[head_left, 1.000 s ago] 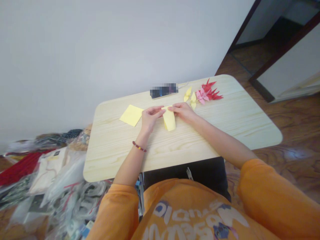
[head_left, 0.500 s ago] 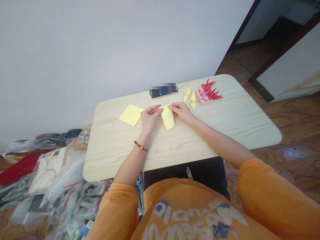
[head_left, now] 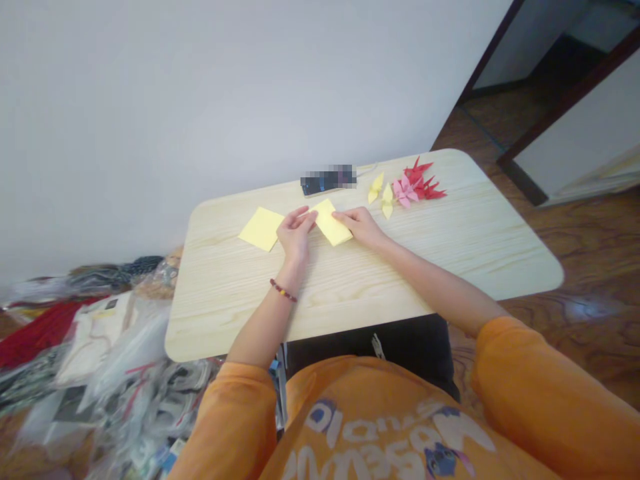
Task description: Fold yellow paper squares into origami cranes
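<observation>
A folded sheet of yellow paper (head_left: 331, 224) is held between my two hands, just over the middle of the table. My left hand (head_left: 296, 230) pinches its left edge between thumb and fingertips. On the opposite side, my right hand (head_left: 363, 225) grips the edge with the thumb on top; its other fingers are partly hidden. Just left of my left hand lies a flat square of yellow paper (head_left: 261, 229), its right corner close to my fingers.
Two yellow folded-paper pieces (head_left: 387, 201), a pink paper flower (head_left: 405, 191) and red pointed paper pieces (head_left: 433, 189) lie at the right rear of the pale wooden table (head_left: 220, 293). A dark phone-like device (head_left: 327, 181) is near the wall. Bagged goods (head_left: 115, 353) fill the floor at left.
The folded yellow paper has been turned, so its long side now slants from upper left to lower right. Both hands still hold it and have shifted slightly; the other papers stay put.
</observation>
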Available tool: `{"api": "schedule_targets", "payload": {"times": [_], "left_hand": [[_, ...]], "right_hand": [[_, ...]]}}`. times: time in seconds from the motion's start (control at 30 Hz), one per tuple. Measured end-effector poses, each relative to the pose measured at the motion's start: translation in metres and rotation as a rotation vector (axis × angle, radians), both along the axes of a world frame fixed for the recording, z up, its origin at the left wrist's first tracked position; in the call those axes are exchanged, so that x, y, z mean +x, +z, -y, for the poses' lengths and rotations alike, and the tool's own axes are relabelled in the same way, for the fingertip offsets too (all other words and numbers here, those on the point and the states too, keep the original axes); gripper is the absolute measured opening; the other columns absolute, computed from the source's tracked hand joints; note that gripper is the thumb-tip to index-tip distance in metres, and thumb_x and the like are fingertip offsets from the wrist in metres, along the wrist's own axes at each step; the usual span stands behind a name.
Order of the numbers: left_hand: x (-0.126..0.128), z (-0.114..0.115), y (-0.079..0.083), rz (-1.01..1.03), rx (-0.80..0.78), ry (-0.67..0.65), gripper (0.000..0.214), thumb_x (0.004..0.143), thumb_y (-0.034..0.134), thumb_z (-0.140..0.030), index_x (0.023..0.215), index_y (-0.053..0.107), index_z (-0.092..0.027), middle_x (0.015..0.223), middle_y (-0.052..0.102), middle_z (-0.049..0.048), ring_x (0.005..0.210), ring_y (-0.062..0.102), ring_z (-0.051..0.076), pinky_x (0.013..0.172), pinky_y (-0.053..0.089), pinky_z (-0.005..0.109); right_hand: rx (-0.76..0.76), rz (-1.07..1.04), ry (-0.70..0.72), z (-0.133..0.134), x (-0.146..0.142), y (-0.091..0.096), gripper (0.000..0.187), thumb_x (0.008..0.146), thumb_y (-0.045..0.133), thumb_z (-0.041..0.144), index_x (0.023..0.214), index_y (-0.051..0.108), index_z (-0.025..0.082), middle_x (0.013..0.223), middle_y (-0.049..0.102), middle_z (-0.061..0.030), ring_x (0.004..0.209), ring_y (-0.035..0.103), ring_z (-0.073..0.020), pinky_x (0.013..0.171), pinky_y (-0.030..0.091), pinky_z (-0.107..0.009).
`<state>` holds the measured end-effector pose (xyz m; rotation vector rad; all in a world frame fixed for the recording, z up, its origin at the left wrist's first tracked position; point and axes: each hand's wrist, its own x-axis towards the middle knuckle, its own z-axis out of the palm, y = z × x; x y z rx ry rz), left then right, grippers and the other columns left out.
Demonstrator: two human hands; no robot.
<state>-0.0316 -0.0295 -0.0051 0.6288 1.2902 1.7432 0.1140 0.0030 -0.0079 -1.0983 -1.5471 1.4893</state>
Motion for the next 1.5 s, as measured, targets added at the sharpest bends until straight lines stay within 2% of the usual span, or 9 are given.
{"api": "schedule_targets", "payload": {"times": [0.07,0.23,0.4,0.53,0.7,0.87,1.07,1.27,1.5], "left_hand": [[0.0,0.0,0.001,0.027,0.001,0.01,0.041,0.047,0.085,-0.026,0.081,0.067,-0.014,0.069,0.069,0.0025,0.064,0.065,0.012,0.069,0.052,0.026],[-0.003,-0.001,0.002,0.075,0.01,0.116,0.035,0.052,0.082,-0.021,0.081,0.064,-0.015,0.073,0.069,0.0021,0.069,0.066,0.012,0.071,0.052,0.024],[-0.006,-0.003,0.003,0.128,0.013,0.153,0.032,0.055,0.08,-0.016,0.082,0.063,-0.015,0.072,0.068,0.0016,0.069,0.065,0.011,0.071,0.052,0.024],[-0.006,-0.003,0.002,0.14,-0.02,0.135,0.032,0.056,0.08,-0.016,0.082,0.062,-0.015,0.074,0.067,0.0022,0.074,0.066,0.013,0.076,0.051,0.026],[-0.008,-0.003,0.001,0.12,-0.086,0.007,0.034,0.055,0.081,-0.017,0.084,0.062,-0.015,0.075,0.068,0.0028,0.072,0.065,0.012,0.074,0.05,0.025],[-0.009,-0.002,0.001,-0.001,-0.067,-0.18,0.039,0.054,0.08,-0.022,0.09,0.066,-0.014,0.069,0.066,0.0009,0.066,0.063,0.012,0.071,0.05,0.026],[-0.003,0.004,0.005,-0.129,-0.064,-0.324,0.051,0.054,0.082,-0.028,0.101,0.067,-0.015,0.075,0.072,0.0044,0.064,0.065,0.014,0.064,0.05,0.026],[-0.002,0.004,0.007,-0.054,-0.056,-0.234,0.056,0.049,0.084,-0.026,0.1,0.066,-0.014,0.071,0.071,0.0032,0.06,0.064,0.014,0.063,0.05,0.026],[-0.027,-0.01,0.006,0.061,-0.071,0.006,0.044,0.05,0.082,-0.018,0.09,0.064,-0.016,0.072,0.069,0.0014,0.067,0.065,0.013,0.07,0.051,0.025]], "right_hand": [[0.018,0.013,-0.011,0.0,0.001,0.001,0.052,0.069,0.062,0.065,0.055,0.054,0.015,0.05,0.046,0.0013,0.048,0.036,-0.008,0.045,0.021,-0.024],[0.043,-0.027,0.086,0.0,0.002,0.003,0.046,0.072,0.061,0.06,0.062,0.052,0.017,0.052,0.042,0.0046,0.047,0.034,-0.0066,0.044,0.022,-0.023],[0.177,0.112,0.021,0.001,0.001,0.004,0.05,0.08,0.051,0.058,0.053,0.047,0.016,0.045,0.036,0.0043,0.046,0.031,-0.0066,0.046,0.019,-0.024],[0.127,0.128,-0.003,0.003,0.003,0.005,0.049,0.078,0.054,0.057,0.05,0.05,0.016,0.042,0.037,0.0043,0.043,0.03,-0.0062,0.046,0.019,-0.025],[-0.015,-0.077,0.06,0.001,0.001,0.004,0.036,0.071,0.06,0.052,0.068,0.057,0.016,0.053,0.046,0.0045,0.047,0.038,-0.0071,0.044,0.024,-0.021],[-0.035,-0.092,-0.019,-0.004,0.001,0.002,0.025,0.07,0.057,0.039,0.061,0.05,0.017,0.053,0.045,0.0041,0.048,0.04,-0.0079,0.045,0.025,-0.021],[0.012,-0.039,0.078,-0.001,0.003,0.005,0.024,0.068,0.055,0.036,0.054,0.05,0.016,0.05,0.043,0.0047,0.049,0.039,-0.0073,0.047,0.024,-0.022],[0.001,-0.033,0.073,-0.001,0.0,0.008,0.02,0.067,0.052,0.029,0.051,0.05,0.016,0.046,0.042,0.0052,0.045,0.037,-0.0063,0.044,0.023,-0.022],[-0.018,0.021,0.054,-0.006,0.01,0.013,0.02,0.067,0.048,0.021,0.05,0.057,0.014,0.044,0.051,0.0018,0.04,0.04,-0.0056,0.04,0.024,-0.02]]}}
